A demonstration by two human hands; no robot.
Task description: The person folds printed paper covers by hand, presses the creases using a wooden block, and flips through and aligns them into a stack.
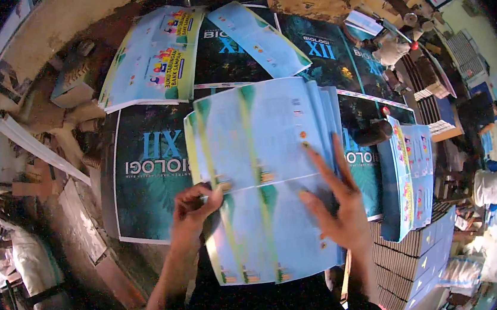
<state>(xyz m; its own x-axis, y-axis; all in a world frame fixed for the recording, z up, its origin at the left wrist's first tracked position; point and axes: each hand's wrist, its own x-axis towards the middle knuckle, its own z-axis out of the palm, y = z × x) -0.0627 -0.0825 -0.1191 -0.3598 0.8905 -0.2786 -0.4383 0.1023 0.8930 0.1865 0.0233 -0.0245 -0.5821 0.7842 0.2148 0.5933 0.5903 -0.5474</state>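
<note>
A fanned stack of light-blue printed sheets (291, 222) with green and yellow bands lies in front of me, its layers offset at the left and right sides. My left hand (194, 214) pinches the stack's left edge between thumb and fingers near mid-height. On the right side, my right hand (343, 205) rests with fingers spread over the top sheet, slightly blurred; it grips nothing that I can see. Beneath the stack, dark printed cover sheets (152, 182) with teal lettering spread across the work surface.
Yellow-and-blue printed sheets (144, 63) lie at the far left, and a narrow light-blue sheet stack (261, 40) lies at the far middle. To the right are a dark cylindrical object (374, 133), more colourful sheets (420, 168) and tall stacks of bound paper (414, 258). A person (491, 185) is farther right.
</note>
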